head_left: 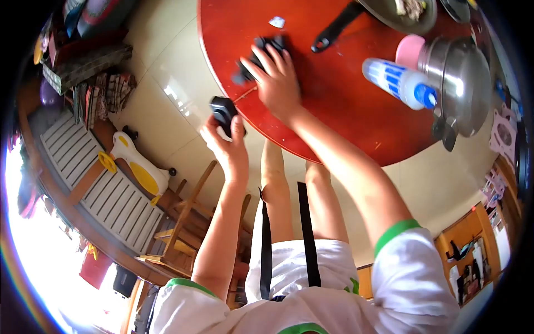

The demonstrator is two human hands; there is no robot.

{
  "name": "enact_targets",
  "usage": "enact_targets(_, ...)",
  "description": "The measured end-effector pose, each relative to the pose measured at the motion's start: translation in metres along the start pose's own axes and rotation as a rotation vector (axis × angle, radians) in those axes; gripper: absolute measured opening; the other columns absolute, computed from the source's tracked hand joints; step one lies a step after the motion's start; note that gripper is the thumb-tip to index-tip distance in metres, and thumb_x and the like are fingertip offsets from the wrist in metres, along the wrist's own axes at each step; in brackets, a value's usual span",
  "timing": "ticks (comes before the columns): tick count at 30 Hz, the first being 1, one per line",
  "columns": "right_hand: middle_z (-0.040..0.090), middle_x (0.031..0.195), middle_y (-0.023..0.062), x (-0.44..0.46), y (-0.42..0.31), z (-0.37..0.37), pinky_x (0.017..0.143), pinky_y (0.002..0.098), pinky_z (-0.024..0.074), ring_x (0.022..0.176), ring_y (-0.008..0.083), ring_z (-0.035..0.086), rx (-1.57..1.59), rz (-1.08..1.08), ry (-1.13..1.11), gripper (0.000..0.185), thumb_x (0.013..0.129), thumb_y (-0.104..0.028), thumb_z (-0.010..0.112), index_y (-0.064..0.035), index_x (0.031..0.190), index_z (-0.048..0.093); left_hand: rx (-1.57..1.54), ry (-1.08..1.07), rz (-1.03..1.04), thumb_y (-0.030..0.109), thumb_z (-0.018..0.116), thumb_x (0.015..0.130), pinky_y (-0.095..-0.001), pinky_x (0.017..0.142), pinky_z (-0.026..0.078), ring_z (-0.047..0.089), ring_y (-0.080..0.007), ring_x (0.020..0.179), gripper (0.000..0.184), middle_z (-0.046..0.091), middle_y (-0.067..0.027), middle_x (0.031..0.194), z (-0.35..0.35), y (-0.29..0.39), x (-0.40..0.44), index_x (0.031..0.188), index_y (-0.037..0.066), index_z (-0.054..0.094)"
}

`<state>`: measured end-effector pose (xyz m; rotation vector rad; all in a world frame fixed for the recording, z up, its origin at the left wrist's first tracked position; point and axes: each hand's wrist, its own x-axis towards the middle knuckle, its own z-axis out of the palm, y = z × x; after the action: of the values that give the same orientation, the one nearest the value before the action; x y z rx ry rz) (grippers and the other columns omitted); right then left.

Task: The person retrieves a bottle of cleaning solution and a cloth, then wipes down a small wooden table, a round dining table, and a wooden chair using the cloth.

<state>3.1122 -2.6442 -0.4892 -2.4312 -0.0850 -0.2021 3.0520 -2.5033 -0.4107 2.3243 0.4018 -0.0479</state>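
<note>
My left hand (pixel 225 142) holds a small black object (pixel 223 114) between thumb and fingers, just off the edge of the round red table (pixel 334 106). On the tabletop, my right hand (pixel 273 83) lies with its fingers spread over a dark item (pixel 253 64), blurred and partly hidden under the fingers. A small whitish scrap (pixel 277 21) sits just beyond that item. Whether my right fingers grip the dark item cannot be made out.
At the right of the table are a pan (pixel 403 19) with food, its black handle (pixel 336 26), a blue-and-white bottle (pixel 397 82) and a steel pot (pixel 464 83). A wooden chair (pixel 181 234) and a ride-on toy (pixel 139 164) stand at the left.
</note>
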Motion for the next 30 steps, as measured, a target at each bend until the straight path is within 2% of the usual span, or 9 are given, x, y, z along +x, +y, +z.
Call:
enact_targets(2, 0.050, 0.130, 0.0117, 0.016, -0.023, 0.026, 0.103, 0.0592, 0.0301, 0.123, 0.0383, 0.042, 0.004, 0.133, 0.202, 0.041, 0.079, -0.005, 0.053, -0.0136, 0.118, 0.063, -0.001, 0.062, 0.042, 0.026, 0.069, 0.088, -0.0407, 0.094, 0.036, 0.045, -0.0284, 0.103, 0.047, 0.046, -0.0149, 0.108, 0.004, 0.001, 0.004, 0.119, -0.002, 0.047)
enact_targets(6, 0.052, 0.131, 0.0075, -0.077, -0.034, 0.024, 0.112, 0.0491, 0.0278, 0.129, 0.0295, 0.040, -0.284, -0.208, -0.166, 0.034, 0.081, -0.016, 0.056, -0.0120, 0.114, 0.065, 0.089, -0.044, 0.078, 0.029, 0.070, 0.086, -0.0406, 0.095, 0.038, 0.048, -0.0297, 0.104, 0.051, 0.047, -0.0154, 0.113, 0.020, 0.011, 0.002, 0.123, 0.000, 0.048)
enact_targets(7, 0.052, 0.132, 0.0037, -0.115, -0.026, 0.020, 0.114, 0.0467, 0.0249, 0.132, 0.0269, 0.039, -0.079, -0.236, -0.253, 0.036, 0.080, -0.015, 0.058, -0.0160, 0.115, 0.065, 0.102, -0.139, 0.116, 0.031, 0.071, 0.085, -0.0420, 0.096, 0.037, 0.048, -0.0305, 0.106, 0.052, 0.048, -0.0155, 0.114, 0.029, 0.012, -0.002, 0.123, 0.002, 0.049)
enact_targets(11, 0.049, 0.133, -0.0020, -0.237, 0.039, -0.055, 0.112, 0.0444, 0.0317, 0.129, 0.0230, 0.042, -0.073, -0.276, -0.250, 0.044, 0.071, -0.010, 0.061, -0.0222, 0.114, 0.062, 0.307, -0.380, 0.278, 0.036, 0.075, 0.077, -0.0493, 0.098, 0.033, 0.049, -0.0343, 0.110, 0.058, 0.050, -0.0160, 0.115, 0.079, 0.013, -0.025, 0.121, 0.008, 0.051)
enact_targets(14, 0.056, 0.115, 0.0002, -0.248, 0.097, -0.166, 0.089, 0.0469, 0.0426, 0.105, 0.0262, 0.054, -0.190, 0.012, -0.140, 0.033, 0.076, -0.008, 0.056, -0.0196, 0.107, 0.063, 0.506, -0.489, 0.407, 0.036, 0.075, 0.076, -0.0483, 0.102, 0.031, 0.045, -0.0347, 0.114, 0.061, 0.048, -0.0155, 0.118, 0.110, 0.033, -0.054, 0.124, 0.009, 0.049)
enact_targets(20, 0.042, 0.140, 0.0164, -0.297, 0.257, -0.213, 0.103, 0.0500, 0.0355, 0.122, 0.0410, 0.041, -0.690, 0.708, 0.615, 0.043, 0.092, -0.027, 0.056, -0.0178, 0.134, 0.051, 0.626, -0.543, 0.664, 0.036, 0.074, 0.077, -0.0528, 0.101, 0.029, 0.042, -0.0365, 0.117, 0.062, 0.047, -0.0170, 0.121, 0.147, 0.045, -0.070, 0.124, 0.009, 0.046)
enact_targets(24, 0.044, 0.130, 0.0236, -0.278, 0.215, -0.179, 0.095, 0.0509, 0.0403, 0.108, 0.0433, 0.049, -0.285, 1.202, 1.158, 0.050, 0.088, -0.024, 0.063, -0.0040, 0.131, 0.048, 0.699, -0.530, 0.685, 0.029, 0.074, 0.075, -0.0518, 0.104, 0.027, 0.039, -0.0362, 0.121, 0.062, 0.044, -0.0166, 0.126, 0.145, 0.053, -0.066, 0.127, 0.010, 0.045)
enact_targets(27, 0.057, 0.108, 0.0239, -0.290, 0.151, -0.132, 0.087, 0.0450, 0.0425, 0.097, 0.0396, 0.054, -0.100, 1.242, 1.296, 0.048, 0.086, -0.018, 0.066, 0.0056, 0.124, 0.048, 0.698, -0.555, 0.763, 0.035, 0.076, 0.074, -0.0547, 0.106, 0.021, 0.034, -0.0348, 0.127, 0.084, 0.038, -0.0164, 0.134, 0.141, 0.041, -0.060, 0.141, 0.012, 0.032)
enact_targets(30, 0.045, 0.130, 0.0262, -0.271, 0.056, -0.056, 0.097, 0.0429, 0.0396, 0.115, 0.0374, 0.048, 0.134, 1.434, 1.411, 0.062, 0.093, -0.028, 0.059, 0.0053, 0.138, 0.033, 0.647, -0.580, 0.711, 0.035, 0.075, 0.075, -0.0547, 0.107, 0.020, 0.031, -0.0344, 0.129, 0.087, 0.036, -0.0167, 0.136, 0.122, 0.044, -0.056, 0.143, 0.010, 0.027)
